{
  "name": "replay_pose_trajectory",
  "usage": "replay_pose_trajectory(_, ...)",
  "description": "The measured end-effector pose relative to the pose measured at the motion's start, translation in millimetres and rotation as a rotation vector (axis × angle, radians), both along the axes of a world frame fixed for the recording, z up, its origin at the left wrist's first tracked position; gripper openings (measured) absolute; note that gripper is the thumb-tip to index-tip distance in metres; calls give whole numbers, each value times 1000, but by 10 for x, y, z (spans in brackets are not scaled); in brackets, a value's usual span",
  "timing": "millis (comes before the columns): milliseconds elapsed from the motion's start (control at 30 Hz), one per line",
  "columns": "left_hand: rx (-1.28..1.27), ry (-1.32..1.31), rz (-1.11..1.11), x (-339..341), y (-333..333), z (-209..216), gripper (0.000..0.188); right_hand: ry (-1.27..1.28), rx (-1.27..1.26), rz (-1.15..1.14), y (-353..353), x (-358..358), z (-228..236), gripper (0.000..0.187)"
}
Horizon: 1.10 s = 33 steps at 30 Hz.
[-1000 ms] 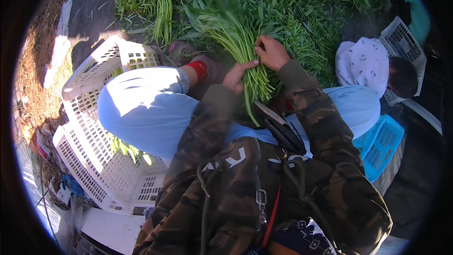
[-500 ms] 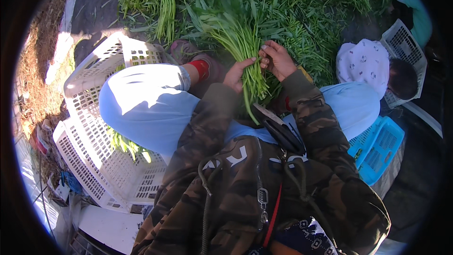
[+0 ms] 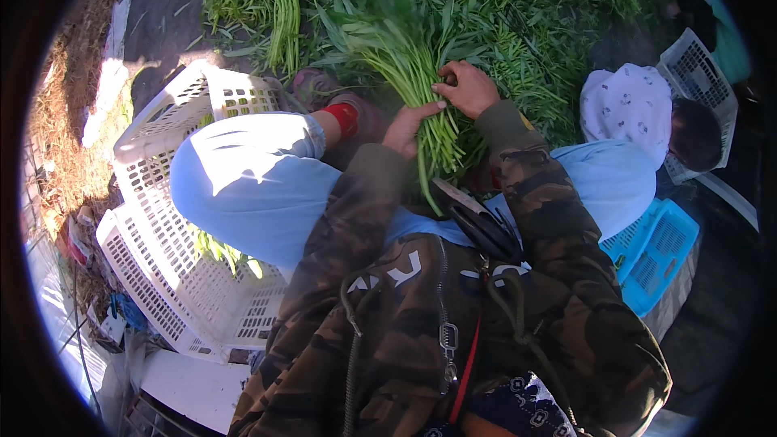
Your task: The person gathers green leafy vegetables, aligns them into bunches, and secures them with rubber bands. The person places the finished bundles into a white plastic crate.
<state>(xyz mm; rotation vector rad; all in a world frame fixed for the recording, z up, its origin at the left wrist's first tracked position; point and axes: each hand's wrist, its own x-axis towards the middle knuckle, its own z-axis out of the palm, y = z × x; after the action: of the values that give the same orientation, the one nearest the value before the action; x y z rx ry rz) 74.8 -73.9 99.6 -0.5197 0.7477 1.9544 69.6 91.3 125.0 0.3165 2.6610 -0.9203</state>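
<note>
I'm clasping one gathered bunch [image 3: 409,73] in my left hand [image 3: 407,128], my right hand [image 3: 474,90] curling alongside, hold unclear, loose greens [image 3: 558,4] lying ungathered.

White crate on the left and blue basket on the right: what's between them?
In the head view, the person's legs in light blue and the camouflage jacket; between the knees, the left hand holds green stems.

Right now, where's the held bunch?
Head view, just above centre: the bunch is in the left hand, the right hand at its right edge, loose greens beyond.
</note>
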Motion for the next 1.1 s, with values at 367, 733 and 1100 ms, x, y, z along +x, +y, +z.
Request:
replay_pose_trajectory(367, -110, -12, -80, -19, -40, 69, 24, 264, -1047, -872, 414, -147, -70, 29)
replay_pose_trajectory(733, -30, -98, -59, -37, -52, -119, 34, 177, -124, 258, -71, -4, 37, 16)
replay_pose_trajectory(1100, -56, 2, -74, -82, -61, 75, 26, 359, -1107, -1163, 328, -205, -125, 34)
